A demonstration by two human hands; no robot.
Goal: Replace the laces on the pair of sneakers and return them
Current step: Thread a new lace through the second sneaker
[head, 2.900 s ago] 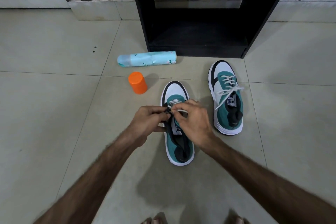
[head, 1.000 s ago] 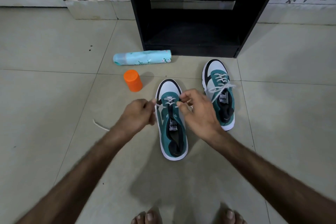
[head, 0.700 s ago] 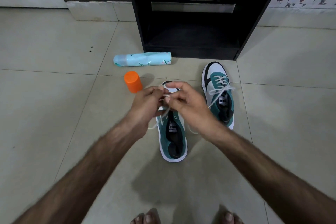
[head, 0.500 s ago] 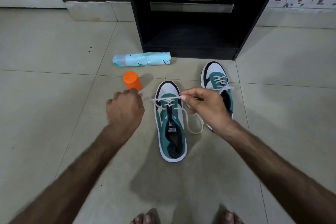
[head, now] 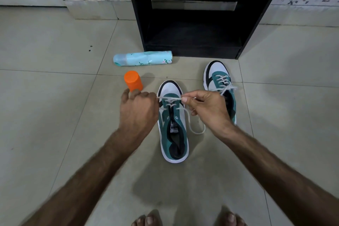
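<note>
Near sneaker (head: 173, 124) on floor (head: 55, 106), before black shelf unit (head: 192, 24); laced sneaker (head: 221, 88) right of it.

Right hand (head: 207, 110) pinching lace (head: 170, 98); left hand (head: 138, 113) curled round other end, grip hidden behind knuckles.

Risks: uneven pull leaving ends unequal; lace slipping from eyelet; slack loop snagging.

Upper eyelets hard to make out.

1 head-worn view, looking forward and steeply down.
It sits above the person's own forearms and toes, close over the tiled floor (head: 55, 115), facing a black cabinet (head: 192, 24) at the frame's top.
</note>
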